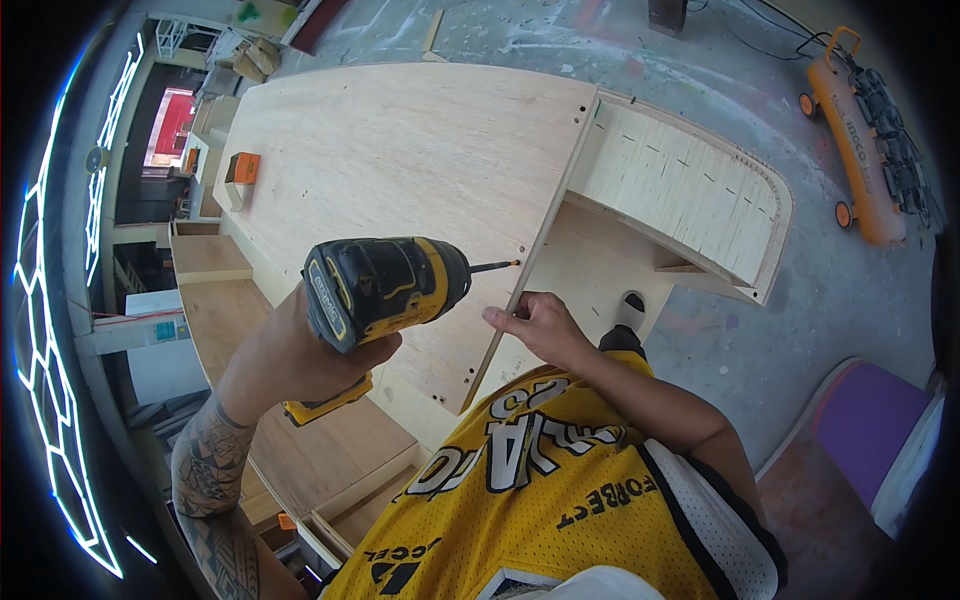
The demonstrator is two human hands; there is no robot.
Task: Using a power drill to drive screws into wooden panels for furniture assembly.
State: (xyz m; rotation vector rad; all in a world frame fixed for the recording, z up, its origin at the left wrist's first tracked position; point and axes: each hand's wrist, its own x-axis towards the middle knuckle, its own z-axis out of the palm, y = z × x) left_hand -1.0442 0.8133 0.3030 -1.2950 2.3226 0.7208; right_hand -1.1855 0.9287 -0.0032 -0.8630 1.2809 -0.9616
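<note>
My left hand (335,345) is wrapped round the grip of a black and yellow cordless drill (385,285). The drill's long bit (492,266) points right, and its tip is at the edge of a large pale plywood panel (400,150), close to a small dark hole. Whether a screw sits at the tip is too small to tell. My right hand (540,325) pinches the panel's edge just below the bit, thumb on top and fingers curled under. More dark holes or screw heads (471,376) dot this edge near its corners.
A plywood frame with a rounded end (690,190) extends right of the panel. An orange box (243,168) rests on the panel's far left. An orange air compressor (850,150) stands on the grey floor. Wooden cabinet parts (330,450) lie at the lower left, and a purple board (865,425) at the lower right.
</note>
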